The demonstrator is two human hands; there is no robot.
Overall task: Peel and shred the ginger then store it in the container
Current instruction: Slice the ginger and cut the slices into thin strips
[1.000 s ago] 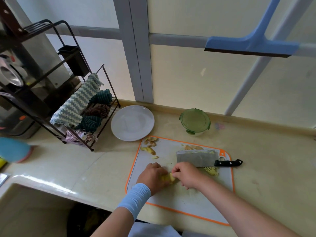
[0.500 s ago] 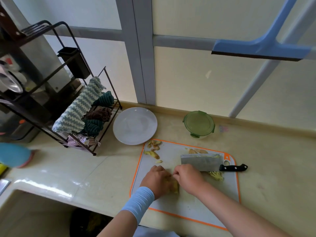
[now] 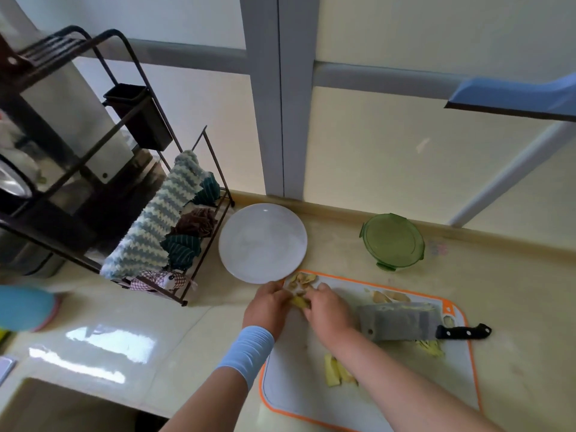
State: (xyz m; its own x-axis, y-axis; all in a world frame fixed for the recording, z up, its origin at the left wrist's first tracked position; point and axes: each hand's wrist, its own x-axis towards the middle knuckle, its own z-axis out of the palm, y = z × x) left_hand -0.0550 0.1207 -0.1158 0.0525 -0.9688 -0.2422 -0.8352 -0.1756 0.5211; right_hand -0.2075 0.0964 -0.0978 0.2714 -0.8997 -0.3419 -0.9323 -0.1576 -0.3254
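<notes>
Both hands meet at the far left corner of the white, orange-rimmed cutting board (image 3: pixel 311 397). My left hand (image 3: pixel 267 307) and my right hand (image 3: pixel 328 310) have their fingers curled round a yellow ginger piece (image 3: pixel 300 302) held between them. Just beyond the fingers lies a pile of ginger peels (image 3: pixel 301 279). Peeled ginger slices (image 3: pixel 337 374) lie on the board beside my right forearm. A cleaver (image 3: pixel 399 321) with a black handle lies flat on the board, with shredded ginger (image 3: pixel 431 348) under its near edge. The green lidded container (image 3: pixel 392 241) stands behind the board.
A white plate (image 3: pixel 263 243) sits left of the container, touching the board's corner. A black wire rack (image 3: pixel 174 244) with folded cloths stands at the left. More ginger scraps (image 3: pixel 389 296) lie behind the cleaver. A sink edge (image 3: pixel 78 388) is at the near left.
Both hands moved from the board's middle to its far left corner by the peel pile. Ginger slices now lie uncovered where the hands were. The cleaver has not moved.
</notes>
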